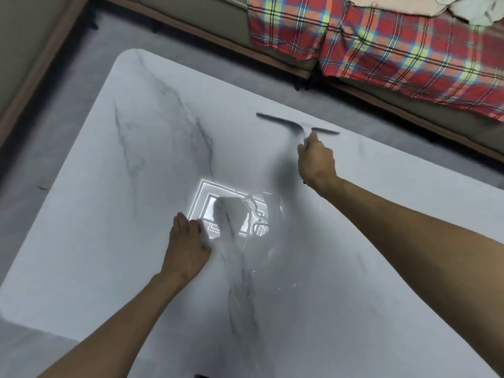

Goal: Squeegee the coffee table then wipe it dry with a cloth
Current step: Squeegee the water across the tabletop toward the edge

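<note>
Item, far left: grey floor point(27, 186), running round the table's edge.

Item: coffee table point(109, 186), white marble-look top with grey veining, rounded corner at the far left; it fills most of the view.

Item: left hand point(188, 249), palm down on the tabletop near the middle, fingers straight and together, holding nothing; it appears to brace the person's lean.

Item: wet patch point(259, 214), just right of that hand's fingertips, a thin glistening film lying across the bright reflection of a ceiling light point(207, 205); a few stray droplets nearer the person.

Item: squeegee point(297, 125), dark blade laid along the tabletop close to the far edge, slightly blurred; handle enclosed by the right hand point(316, 162), fingers wrapped round it, thumb on top.

Item, right and beyond: plaid blanket point(381, 50) draped over a sofa; pale fabric point(477, 9) heaped on it, whether the drying cloth I cannot tell.

Hazards, as judged: the blade sits far from the wet patch, so a short pull would miss the water; a push outward would tip runoff onto floor or sofa; uneven pressure would leave streaks; the bracing palm could slip if the film spreads under it.
</note>
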Motion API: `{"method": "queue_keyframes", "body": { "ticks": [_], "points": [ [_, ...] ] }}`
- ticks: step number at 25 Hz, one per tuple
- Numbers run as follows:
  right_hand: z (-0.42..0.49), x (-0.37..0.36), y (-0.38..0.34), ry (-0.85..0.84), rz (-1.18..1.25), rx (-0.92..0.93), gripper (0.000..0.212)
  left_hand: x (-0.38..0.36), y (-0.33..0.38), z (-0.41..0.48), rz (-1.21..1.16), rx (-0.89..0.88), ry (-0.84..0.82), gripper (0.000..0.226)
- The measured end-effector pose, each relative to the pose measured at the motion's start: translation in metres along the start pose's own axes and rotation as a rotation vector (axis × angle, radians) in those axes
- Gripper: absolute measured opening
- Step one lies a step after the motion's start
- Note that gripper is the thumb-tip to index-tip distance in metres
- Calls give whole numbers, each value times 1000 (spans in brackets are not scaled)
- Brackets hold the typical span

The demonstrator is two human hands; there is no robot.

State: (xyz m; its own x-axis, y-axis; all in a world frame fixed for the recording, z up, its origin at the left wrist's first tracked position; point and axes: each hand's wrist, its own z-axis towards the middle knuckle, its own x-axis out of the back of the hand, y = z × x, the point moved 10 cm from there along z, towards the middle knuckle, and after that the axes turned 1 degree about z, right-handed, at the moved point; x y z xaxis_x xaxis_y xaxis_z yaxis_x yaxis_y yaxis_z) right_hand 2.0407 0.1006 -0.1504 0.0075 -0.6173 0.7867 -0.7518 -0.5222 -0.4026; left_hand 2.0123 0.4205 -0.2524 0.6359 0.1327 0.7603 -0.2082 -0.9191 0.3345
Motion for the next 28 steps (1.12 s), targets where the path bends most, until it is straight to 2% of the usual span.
{"method": "queue_keyframes", "body": {
  "ticks": [2, 5, 9, 12, 15, 17, 21, 24, 26, 28],
  "points": [
    [-24, -36, -18, -38, -77, 141, 40, -7, -6, 1, 12, 22, -31, 37],
    [-84, -87, -17, -207, -180, 361, 47, -11, -8, 1, -51, 65, -37, 37],
    [-112, -75, 40, -276, -376, 420, 50, -16, 0, -6, -14, 35, -27, 39],
    [-112, -33, 99, -261, -456, 369, 50, -23, 11, -13, 10, 15, -32, 36],
    [-119, 13, 153, -247, -525, 259, 49, -32, 28, -14, 37, -19, -63, 48],
    [-124, 38, 173, -233, -474, 194, 45, -37, 41, -11, 4, -26, -90, 55],
    [-83, 62, 148, -76, -101, 85, 42, -45, 46, -3, -36, 32, -186, 66],
    [-22, 47, 101, -12, 76, 20, 34, -44, 43, -1, -53, 40, -238, 62],
    [9, 39, 75, 43, 114, -35, 23, -44, 43, 0, -59, 43, -270, 65],
    [18, 27, 60, 43, 30, -49, 29, -46, 45, 1, -51, 49, -294, 69]
  ]
}}
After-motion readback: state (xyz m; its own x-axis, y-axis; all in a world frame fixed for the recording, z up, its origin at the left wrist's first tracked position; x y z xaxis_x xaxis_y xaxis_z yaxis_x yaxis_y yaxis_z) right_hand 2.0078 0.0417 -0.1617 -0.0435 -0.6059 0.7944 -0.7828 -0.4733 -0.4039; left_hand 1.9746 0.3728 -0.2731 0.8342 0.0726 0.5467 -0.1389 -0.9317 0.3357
